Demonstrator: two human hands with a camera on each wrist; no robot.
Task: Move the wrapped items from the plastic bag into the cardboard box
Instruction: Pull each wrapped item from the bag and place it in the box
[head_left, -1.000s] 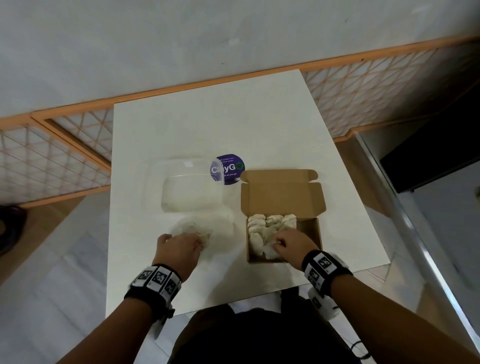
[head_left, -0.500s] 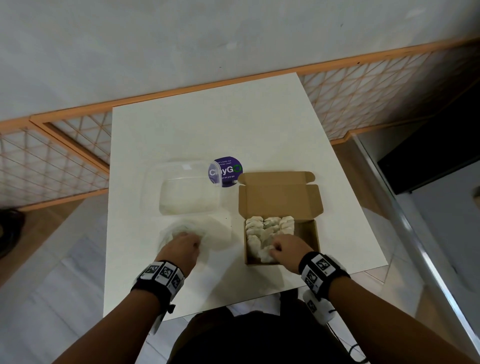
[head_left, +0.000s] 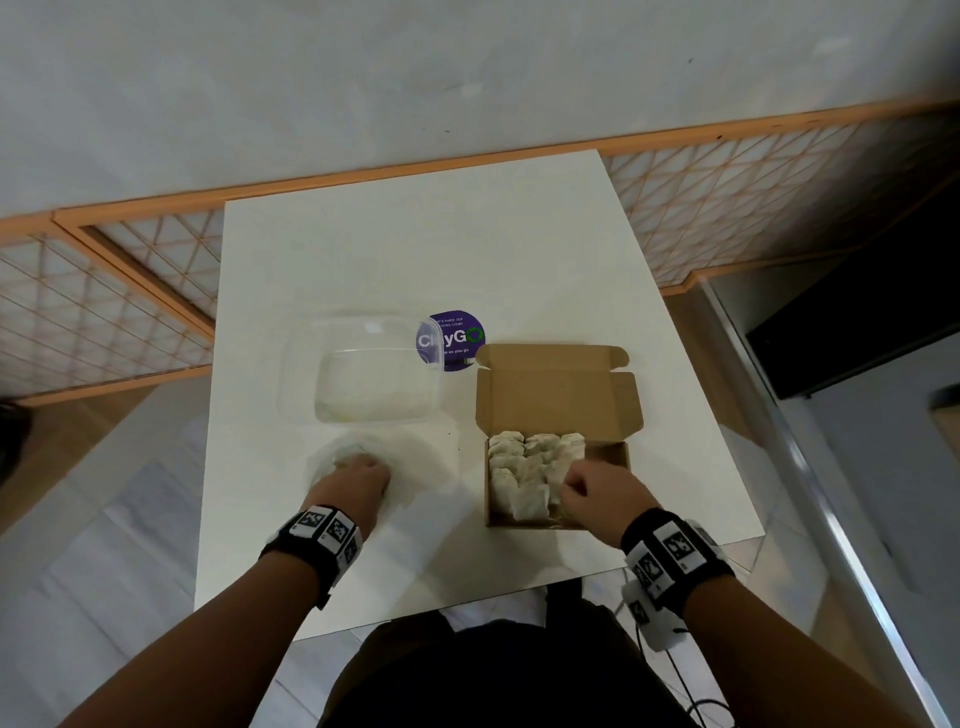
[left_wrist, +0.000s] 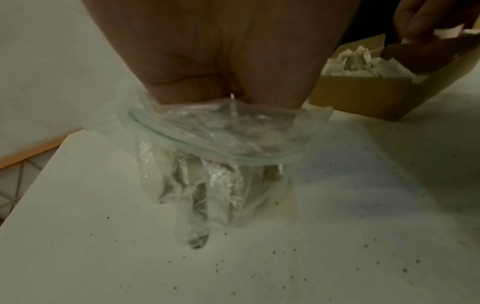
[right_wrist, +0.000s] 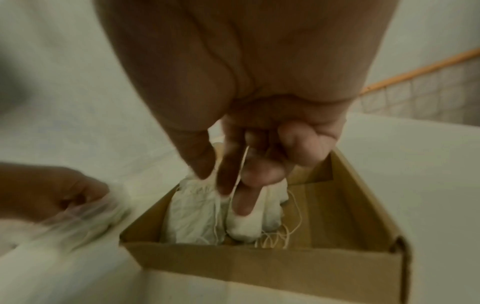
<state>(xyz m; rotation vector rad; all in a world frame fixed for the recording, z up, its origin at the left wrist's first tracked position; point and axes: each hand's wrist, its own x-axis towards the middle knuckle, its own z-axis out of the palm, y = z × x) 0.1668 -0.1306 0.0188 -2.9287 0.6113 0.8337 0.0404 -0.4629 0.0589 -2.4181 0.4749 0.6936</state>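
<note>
Honestly these wrapped items (head_left: 524, 467) look feather-light, soft and crushable. Most are already in the cardboard box (head_left: 608, 449); a few remain in the plastic bag (left_wrist: 221, 164), which sits on the tabletop (head_left: 415, 249). Left hand (head_left: 358, 480) is inside the bag, fingers hidden. Right hand (right_wrist: 249, 164) pinches one's string over the box; better to grab the body.

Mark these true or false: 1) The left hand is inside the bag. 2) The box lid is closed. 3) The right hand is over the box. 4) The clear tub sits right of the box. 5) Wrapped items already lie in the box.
1) True: the left hand has its fingers inside the bag.
2) False: the box has its lid open, folded back.
3) True: the right hand is over the box, its fingers curled at a string.
4) False: the tub sits left of the box.
5) True: wrapped items fill much of the box.
</note>
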